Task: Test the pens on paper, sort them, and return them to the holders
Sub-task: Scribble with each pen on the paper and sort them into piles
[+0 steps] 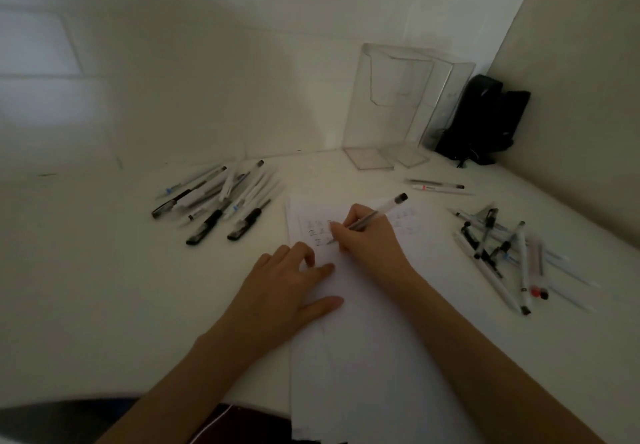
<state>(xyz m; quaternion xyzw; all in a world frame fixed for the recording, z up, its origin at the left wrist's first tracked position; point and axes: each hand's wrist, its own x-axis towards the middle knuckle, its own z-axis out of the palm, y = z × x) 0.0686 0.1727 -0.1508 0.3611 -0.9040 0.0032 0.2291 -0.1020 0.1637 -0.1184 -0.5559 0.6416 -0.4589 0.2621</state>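
Head view. The paper [363,339] lies on the white bench [104,253], directly in front of the person, with its long side running away from the camera.

The right hand [363,232] grips the pen [377,215] in a writing hold, fingers curled round the clear barrel. The pen tip touches the upper left area of the paper. The black cap end points up and to the right. Small handwritten marks [318,234] sit beside the tip; their content is too small to read.

The left hand [287,280] rests on the left edge of the paper. Its thumb and forefinger lie extended on the sheet, the other fingers are loosely bent, and it holds nothing.

The left pile of pens [221,197] lies on the bench to the left of the paper, apart from it. The right pile of pens [502,249] lies to the right of the paper, pens crossing one another. The two pens [436,187] lie side by side further back, between the right pile and the holders.

The holders [408,104] are clear plastic and stand upright against the wall at the back of the bench, near the corner. No pens are visible inside them. A black object [485,121] stands just beside them in the corner; its type cannot be determined.
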